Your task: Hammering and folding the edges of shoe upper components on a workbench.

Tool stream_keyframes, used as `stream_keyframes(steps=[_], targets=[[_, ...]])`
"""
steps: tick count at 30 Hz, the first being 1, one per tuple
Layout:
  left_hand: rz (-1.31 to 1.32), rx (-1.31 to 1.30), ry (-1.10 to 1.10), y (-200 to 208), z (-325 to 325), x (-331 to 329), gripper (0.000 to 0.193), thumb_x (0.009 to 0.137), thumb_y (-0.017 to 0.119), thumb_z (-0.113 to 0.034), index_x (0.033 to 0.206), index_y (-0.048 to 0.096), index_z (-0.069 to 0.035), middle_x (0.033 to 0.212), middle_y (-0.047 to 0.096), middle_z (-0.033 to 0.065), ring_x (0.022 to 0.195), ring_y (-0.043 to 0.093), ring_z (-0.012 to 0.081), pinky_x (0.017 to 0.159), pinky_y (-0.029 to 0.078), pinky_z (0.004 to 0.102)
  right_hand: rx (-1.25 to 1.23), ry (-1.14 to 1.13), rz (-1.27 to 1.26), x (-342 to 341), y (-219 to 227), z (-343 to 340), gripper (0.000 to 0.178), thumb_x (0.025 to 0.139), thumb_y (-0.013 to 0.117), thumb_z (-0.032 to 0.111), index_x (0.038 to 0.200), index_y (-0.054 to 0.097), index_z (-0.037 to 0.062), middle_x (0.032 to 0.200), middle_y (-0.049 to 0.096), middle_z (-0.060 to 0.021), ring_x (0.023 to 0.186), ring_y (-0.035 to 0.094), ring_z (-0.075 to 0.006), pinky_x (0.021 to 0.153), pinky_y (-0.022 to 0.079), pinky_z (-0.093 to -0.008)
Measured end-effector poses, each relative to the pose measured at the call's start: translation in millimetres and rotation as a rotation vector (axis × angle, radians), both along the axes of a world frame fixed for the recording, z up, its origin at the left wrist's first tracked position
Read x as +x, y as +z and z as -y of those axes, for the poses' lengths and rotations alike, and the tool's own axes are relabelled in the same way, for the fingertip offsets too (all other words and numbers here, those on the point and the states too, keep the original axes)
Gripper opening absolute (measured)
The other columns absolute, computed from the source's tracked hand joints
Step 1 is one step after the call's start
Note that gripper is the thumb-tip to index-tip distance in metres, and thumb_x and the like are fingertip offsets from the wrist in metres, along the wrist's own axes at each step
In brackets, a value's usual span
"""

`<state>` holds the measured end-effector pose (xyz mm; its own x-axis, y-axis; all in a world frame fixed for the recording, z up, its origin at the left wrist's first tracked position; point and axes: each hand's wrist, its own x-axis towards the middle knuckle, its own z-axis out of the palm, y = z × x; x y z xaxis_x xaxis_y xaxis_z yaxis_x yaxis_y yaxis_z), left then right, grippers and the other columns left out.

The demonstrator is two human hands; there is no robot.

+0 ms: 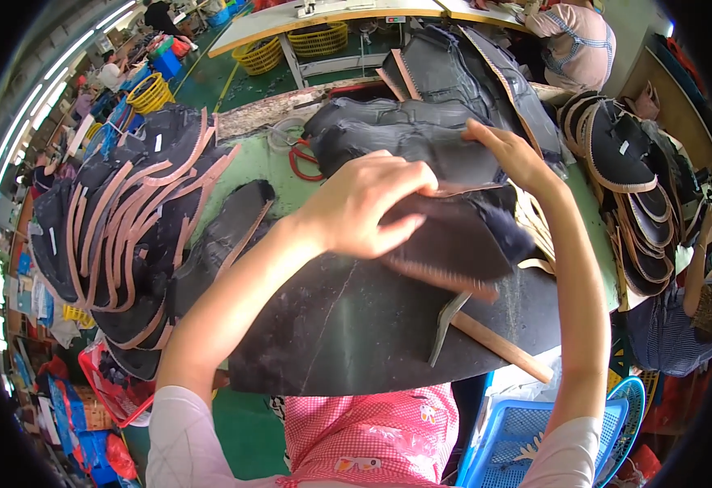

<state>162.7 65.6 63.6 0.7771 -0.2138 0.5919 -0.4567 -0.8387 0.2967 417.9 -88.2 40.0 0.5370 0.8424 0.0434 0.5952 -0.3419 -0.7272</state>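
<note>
My left hand [376,203] is closed, thumb and fingers pinching the edge of a dark leather-like piece [454,240] with a pinkish notched border. The piece is blurred and tilted above the black work board [315,325]. My right hand [515,159] reaches over the far side, its fingers bent onto the edge of a black moulded piece [405,150]; its thumb is largely hidden. Below the blurred piece, a hammer lies on the board, its wooden handle [502,348] pointing to the near right. Pale strips [535,224] lie beneath my right forearm.
Heaped dark pieces with pinkish edging [120,228] cover the left side; another stack [624,163] hangs at right. Red-handled scissors [303,160] lie behind my left hand. A blue basket [519,423] stands low at right. Another person [576,45] sits at the far right.
</note>
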Motion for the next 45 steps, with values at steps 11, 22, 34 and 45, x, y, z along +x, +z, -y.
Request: stream_keyframes(steps=[11,22,34,45], targets=[[-0.847,-0.492,0.247,-33.9,75.0,-164.0,0.029,0.101,0.068,-0.027,0.121,0.063,-0.007,0.093,0.074,0.0197,0.083,0.072,0.0418,0.073,0.055,0.0494,-0.132,0.016,0.167,-130.5,2.8,101.9,0.014,0.095,0.070,0.014,0.103,0.067,0.0037,0.085,0.067,-0.0129,0.081,0.069,-0.0258,0.075,0.052,-0.0379],[-0.524,-0.413,0.295,-101.0,100.8,-159.5,0.037,0.084,0.082,-0.010,0.120,0.073,-0.008,0.104,0.068,0.0059,0.098,0.062,0.0259,0.088,0.054,0.0394,-0.118,-0.324,-0.294,-195.6,-25.2,166.6,0.025,0.107,0.059,0.026,0.119,0.061,0.0037,0.089,0.060,0.0017,0.065,0.047,-0.0034,0.057,0.037,-0.0210],[-0.536,-0.273,0.154,-105.6,65.2,-117.2,0.011,0.080,0.084,-0.016,0.090,0.080,-0.018,0.083,0.071,-0.0049,0.088,0.062,0.0175,0.081,0.043,0.0362,-0.357,0.178,-0.418,-243.4,-11.9,146.2,0.020,0.099,0.071,0.008,0.111,0.057,-0.0013,0.080,0.069,-0.0198,0.079,0.078,-0.0386,0.059,0.054,-0.0397],[-0.144,-0.106,-0.091,-122.8,53.8,-111.7,0.013,0.071,0.080,-0.016,0.083,0.074,-0.014,0.086,0.063,-0.0032,0.087,0.064,0.0195,0.069,0.047,0.0347,-0.147,0.108,-0.220,-234.7,-6.6,138.2,0.027,0.104,0.065,0.025,0.109,0.063,-0.0012,0.081,0.060,-0.0045,0.063,0.053,-0.0098,0.056,0.040,-0.0285]])
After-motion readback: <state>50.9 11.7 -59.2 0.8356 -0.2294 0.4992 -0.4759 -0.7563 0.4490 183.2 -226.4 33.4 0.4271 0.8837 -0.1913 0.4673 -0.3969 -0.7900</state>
